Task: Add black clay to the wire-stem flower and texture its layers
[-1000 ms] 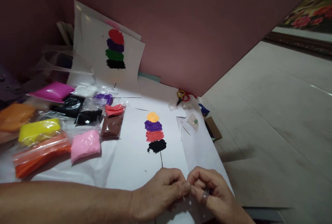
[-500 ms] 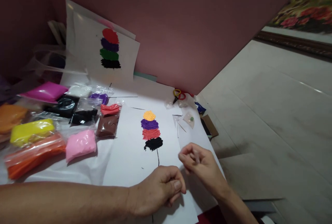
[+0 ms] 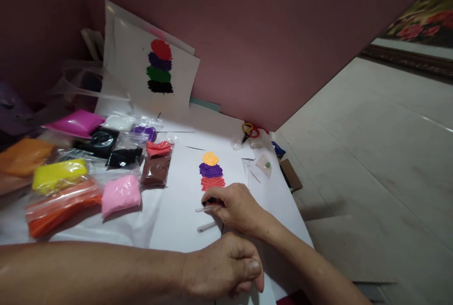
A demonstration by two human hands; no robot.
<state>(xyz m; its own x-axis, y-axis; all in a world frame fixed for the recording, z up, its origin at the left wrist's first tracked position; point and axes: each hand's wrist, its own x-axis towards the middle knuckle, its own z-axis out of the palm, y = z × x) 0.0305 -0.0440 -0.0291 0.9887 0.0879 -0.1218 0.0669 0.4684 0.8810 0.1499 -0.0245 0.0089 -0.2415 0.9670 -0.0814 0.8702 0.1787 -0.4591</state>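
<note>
My right hand [image 3: 237, 208] is closed around a thin, pale translucent stick [image 3: 205, 209] over the black clay patch [image 3: 211, 200], mostly covering that patch. Above it, coral clay [image 3: 213, 182], purple clay [image 3: 211, 170] and a yellow-orange round [image 3: 211, 158] form a stack on white paper [image 3: 177, 220]. A second pale rod shape [image 3: 207, 226] shows just below the stick; whether it lies on the paper I cannot tell. My left hand [image 3: 230, 267] rests low on the paper, fingers curled with the thumb against them, nothing visible in it.
Bagged clay, including pink [image 3: 121, 195], brown [image 3: 155, 170] and yellow [image 3: 60, 175], covers the left side. A sheet with a similar clay stack [image 3: 160, 74] leans on the wall. Scissors [image 3: 248, 131] and a small bag with a green bit [image 3: 264, 164] lie by the table's right edge.
My right hand has moved left and forward onto the black clay, bringing the pale stick over it. My left hand stays curled low on the paper. The view has shifted slightly.
</note>
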